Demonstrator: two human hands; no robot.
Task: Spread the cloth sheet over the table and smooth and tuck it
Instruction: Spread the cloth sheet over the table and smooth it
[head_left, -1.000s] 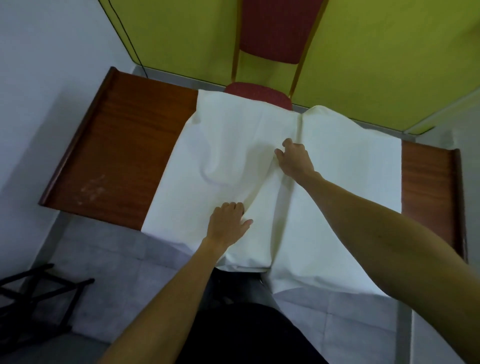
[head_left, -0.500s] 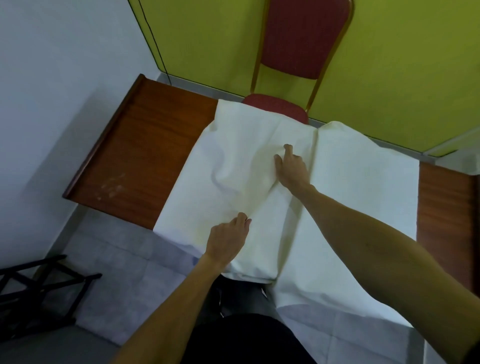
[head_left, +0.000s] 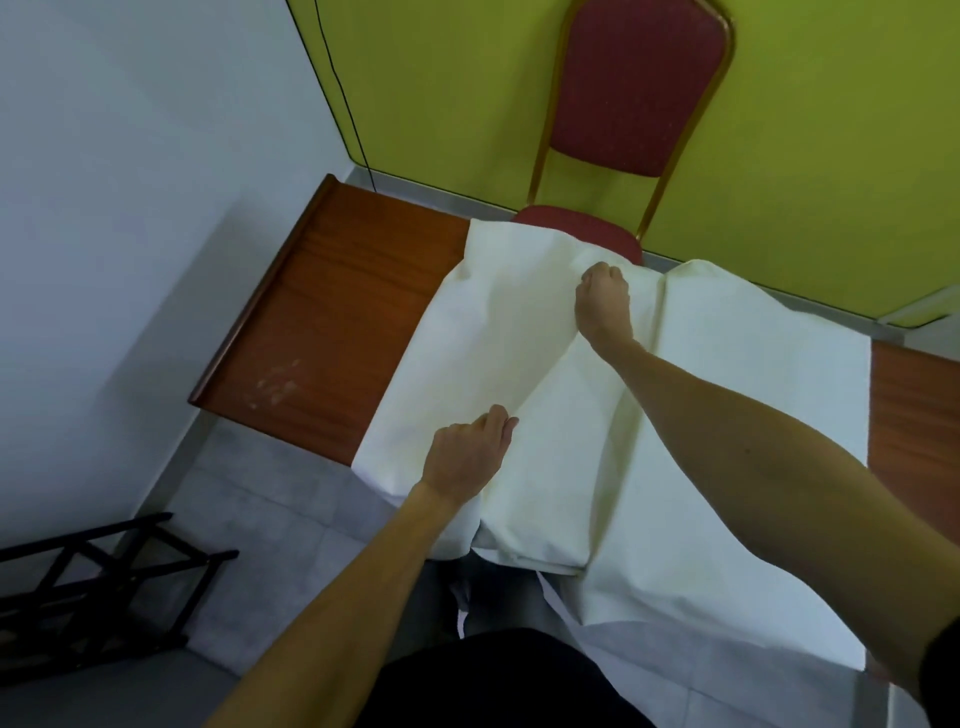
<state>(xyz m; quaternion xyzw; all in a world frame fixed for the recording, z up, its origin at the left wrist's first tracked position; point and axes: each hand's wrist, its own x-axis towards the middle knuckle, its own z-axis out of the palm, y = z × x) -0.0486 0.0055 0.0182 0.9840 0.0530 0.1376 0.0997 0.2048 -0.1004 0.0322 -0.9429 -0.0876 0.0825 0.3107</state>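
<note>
A cream cloth sheet (head_left: 737, 395) lies partly folded across the middle of a brown wooden table (head_left: 322, 332), its near edge hanging over the front. My left hand (head_left: 467, 457) grips a fold of the sheet near the table's front edge, fingers curled into the fabric. My right hand (head_left: 602, 304) is stretched to the far side and grips the same folded layer near the back edge. The table's left part and far right end are bare wood.
A red chair with a gold frame (head_left: 639, 98) stands behind the table against a yellow-green wall. A white wall runs along the left. A black folding rack (head_left: 88, 592) sits on the grey floor at lower left.
My right hand has slid away from me along the fold toward the table's far edge and closed on the cloth. My left hand has curled onto the fold. The view shifted left.
</note>
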